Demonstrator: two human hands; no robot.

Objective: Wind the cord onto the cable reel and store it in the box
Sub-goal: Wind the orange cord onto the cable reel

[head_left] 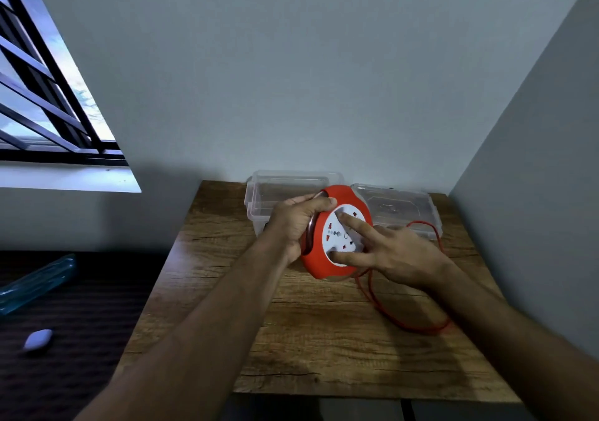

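While the left hand grips the cable reel, right fingers spread on its face.

Reel matt red plastic, white face; box clear glossy plastic; table rough-grained wood.

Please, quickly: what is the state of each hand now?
Left hand: closed around the edge of the red cable reel, holding it.
Right hand: open, fingers spread, fingertips pressing on the reel's white face; holding nothing.

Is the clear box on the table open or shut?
Open. The clear box has no lid on it; its lid lies beside it on the table.
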